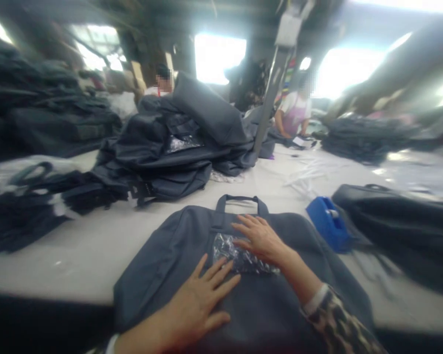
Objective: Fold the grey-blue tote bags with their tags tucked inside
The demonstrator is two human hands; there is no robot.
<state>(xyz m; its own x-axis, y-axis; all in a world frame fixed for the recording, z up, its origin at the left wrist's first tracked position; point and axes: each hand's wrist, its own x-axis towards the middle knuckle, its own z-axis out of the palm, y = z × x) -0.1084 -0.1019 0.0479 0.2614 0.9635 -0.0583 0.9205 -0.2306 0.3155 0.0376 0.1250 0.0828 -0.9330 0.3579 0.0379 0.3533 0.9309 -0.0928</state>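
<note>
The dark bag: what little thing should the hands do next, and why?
Maybe gently smooth the clear plastic with the right hand, because it looks crinkly on the dark bag and that hand is spread over it. The left hand lies open near its lower edge.

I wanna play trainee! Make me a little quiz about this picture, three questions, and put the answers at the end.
1. True or false: the handle of the near bag is on the side closest to the person wearing the camera.
2. What sits beside the near bag, on the picture's right?
A) a yellow bucket
B) a blue tape dispenser
C) a red ball
3. Fill in the missing word: Shiny clear plastic is on the near ____.

Key: 1. False, it is on the far side. 2. B. 3. bag.
</note>
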